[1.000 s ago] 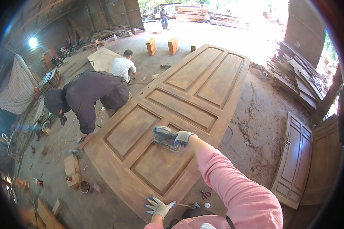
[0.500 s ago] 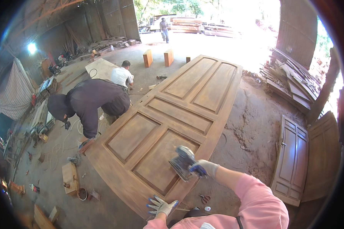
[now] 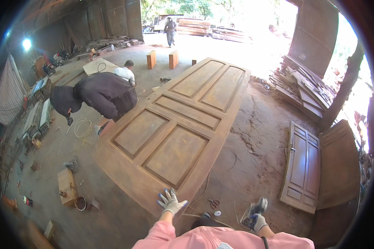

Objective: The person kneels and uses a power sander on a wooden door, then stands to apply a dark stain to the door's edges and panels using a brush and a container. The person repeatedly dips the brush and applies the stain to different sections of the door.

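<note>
A large panelled wooden door point(image 3: 176, 137) lies flat, raised off the dirt floor. My left hand point(image 3: 170, 202), in a grey-and-blue glove, rests spread on the door's near corner. My right hand point(image 3: 258, 220), gloved too, grips a small electric sander point(image 3: 252, 212) low beside me, off the door and close to the ground. My pink sleeves fill the bottom edge. A person in a dark top point(image 3: 97, 94) bends over the door's left edge.
Scissors point(image 3: 213, 203) and a small white round thing lie on the floor by the door's near corner. A second door point(image 3: 301, 166) and a board lie at right, with stacked planks point(image 3: 299, 87) behind. A wooden block point(image 3: 66, 186), cables and tools sit at left. Other people work farther back.
My right hand has carried the sander off the door's lower panel, down and to the right, to floor level. My left hand has stayed on the door's near corner.
</note>
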Demonstrator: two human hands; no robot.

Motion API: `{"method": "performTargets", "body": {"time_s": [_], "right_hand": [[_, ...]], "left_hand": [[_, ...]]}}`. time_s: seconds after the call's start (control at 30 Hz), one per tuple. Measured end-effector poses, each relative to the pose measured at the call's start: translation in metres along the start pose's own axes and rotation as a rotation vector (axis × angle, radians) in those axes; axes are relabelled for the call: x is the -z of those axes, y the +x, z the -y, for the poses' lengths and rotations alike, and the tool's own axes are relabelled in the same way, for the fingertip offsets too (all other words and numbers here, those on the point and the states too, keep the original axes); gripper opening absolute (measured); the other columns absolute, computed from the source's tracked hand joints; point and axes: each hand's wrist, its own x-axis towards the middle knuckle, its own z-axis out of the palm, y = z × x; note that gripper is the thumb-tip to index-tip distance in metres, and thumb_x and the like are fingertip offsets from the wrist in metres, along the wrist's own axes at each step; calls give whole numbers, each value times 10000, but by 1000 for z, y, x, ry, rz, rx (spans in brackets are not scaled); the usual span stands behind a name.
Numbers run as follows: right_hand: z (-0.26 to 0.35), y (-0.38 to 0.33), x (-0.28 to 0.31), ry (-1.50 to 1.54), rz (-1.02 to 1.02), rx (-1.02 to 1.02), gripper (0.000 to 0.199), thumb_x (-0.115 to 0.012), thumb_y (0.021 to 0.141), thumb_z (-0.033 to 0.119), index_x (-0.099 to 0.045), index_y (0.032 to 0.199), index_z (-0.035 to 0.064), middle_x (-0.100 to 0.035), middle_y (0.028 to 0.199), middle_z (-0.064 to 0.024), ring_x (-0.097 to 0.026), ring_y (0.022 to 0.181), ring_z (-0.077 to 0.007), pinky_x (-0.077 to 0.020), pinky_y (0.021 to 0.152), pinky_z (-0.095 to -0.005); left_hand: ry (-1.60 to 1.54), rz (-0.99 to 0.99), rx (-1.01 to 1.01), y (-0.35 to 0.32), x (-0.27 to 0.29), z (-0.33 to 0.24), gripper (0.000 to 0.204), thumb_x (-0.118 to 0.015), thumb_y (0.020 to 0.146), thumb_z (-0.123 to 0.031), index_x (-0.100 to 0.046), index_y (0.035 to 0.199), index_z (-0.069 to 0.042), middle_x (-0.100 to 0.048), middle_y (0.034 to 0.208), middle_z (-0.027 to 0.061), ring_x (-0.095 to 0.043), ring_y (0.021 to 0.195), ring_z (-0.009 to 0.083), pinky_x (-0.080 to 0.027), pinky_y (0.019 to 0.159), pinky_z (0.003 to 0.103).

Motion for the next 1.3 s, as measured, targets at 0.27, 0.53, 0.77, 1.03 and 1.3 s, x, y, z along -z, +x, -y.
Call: {"method": "performTargets", "body": {"time_s": [0.27, 0.53, 0.77, 1.03, 1.3], "right_hand": [[-103, -58, 69, -45, -99, -113, 80, -639, 854, 142, -669, 889, 77, -639, 723, -72, -635, 676, -273, -520, 634, -435], [-156, -73, 49, -12, -60, -140, 82, -645, 864, 142, -679, 912, 85, -654, 751, -73, -641, 708, -269, -524, 664, -430], [-180, -82, 42, -17, -27, -142, 87, -650, 873, 142, -688, 933, 92, -666, 776, -74, -646, 736, -265, -527, 691, -425], [-161, -59, 28, -39, 38, -146, 95, -656, 883, 142, -699, 956, 100, -681, 805, -75, -652, 768, -261, -531, 721, -419], [-103, -2, 36, -62, 100, -170, 105, -661, 893, 142, -709, 980, 108, -696, 833, -76, -658, 800, -257, -534, 752, -413]], "left_hand": [[238, -149, -451, -52, -8, 125, 971, -538, 942, -668, -177, 1667, -131, -109, 1737, 132, -59, 1590, 411, -33, 1245, 649], [150, -163, -422, -106, -25, 153, 915, -578, 942, -588, -214, 1660, -154, -144, 1732, 127, -75, 1592, 399, -74, 1223, 691], [267, -171, -503, -102, -24, 172, 897, -591, 935, -560, -240, 1652, -151, -190, 1720, 139, -154, 1575, 406, -90, 1217, 697], [124, -178, -425, -119, -35, 180, 873, -588, 939, -553, -271, 1639, -139, -219, 1704, 163, -217, 1550, 426, -133, 1233, 648], [-200, -310, -174, -148, -80, 155, 987, -684, 890, -513, -220, 1640, -71, -190, 1676, 285, -190, 1541, 481, -133, 1236, 630]]}}
